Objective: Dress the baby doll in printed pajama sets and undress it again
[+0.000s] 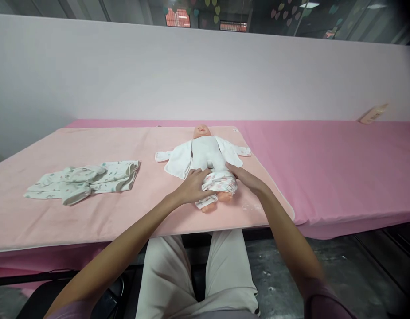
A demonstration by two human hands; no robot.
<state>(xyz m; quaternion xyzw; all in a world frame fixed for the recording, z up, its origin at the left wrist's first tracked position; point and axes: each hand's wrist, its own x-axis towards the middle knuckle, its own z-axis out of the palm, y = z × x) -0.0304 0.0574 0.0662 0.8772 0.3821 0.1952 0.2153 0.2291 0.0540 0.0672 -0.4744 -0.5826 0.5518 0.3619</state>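
Observation:
A baby doll (202, 131) lies on its back, head toward the wall, on a peach mat. Its white open-front top (180, 159) is spread to both sides over a pale torso, with the sleeves out. Patterned white pants (221, 180) are bunched round the doll's legs, and its feet stick out below. My left hand (193, 187) grips the pants at their left side, its fingers near the waist and its thumb lower down. At the right side of the waistband, my right hand (247, 178) has its fingers closed on the cloth. The fingertips are partly hidden.
A folded patterned baby garment (85, 179) lies on the peach mat (151, 199) at left. Pink cloth (341, 173) covers the table to the right. A bottle (373, 114) leans at the white wall (205, 75) on the far right.

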